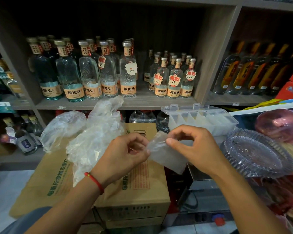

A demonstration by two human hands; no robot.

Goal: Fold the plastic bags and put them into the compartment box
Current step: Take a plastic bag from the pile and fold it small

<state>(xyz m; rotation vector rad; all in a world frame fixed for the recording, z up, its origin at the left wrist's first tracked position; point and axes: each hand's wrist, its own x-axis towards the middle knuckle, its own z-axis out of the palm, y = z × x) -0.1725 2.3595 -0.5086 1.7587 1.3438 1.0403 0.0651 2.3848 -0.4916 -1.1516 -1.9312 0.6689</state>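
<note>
A small folded clear plastic bag point(166, 154) is held in the air between both hands. My left hand point(125, 154) pinches its left edge and my right hand point(193, 147) pinches its top right edge. A heap of loose crumpled clear plastic bags point(91, 132) lies on the cardboard carton point(139, 186) to the left. The clear plastic compartment box point(201, 119) stands open behind my right hand, with folded bags in several of its compartments.
A ribbed clear glass dish point(257, 152) sits at the right, with a pink round object point(281, 124) behind it. Shelves of liquor bottles point(108, 73) fill the background. Large water bottles point(142, 117) stand behind the carton. Floor shows at lower left.
</note>
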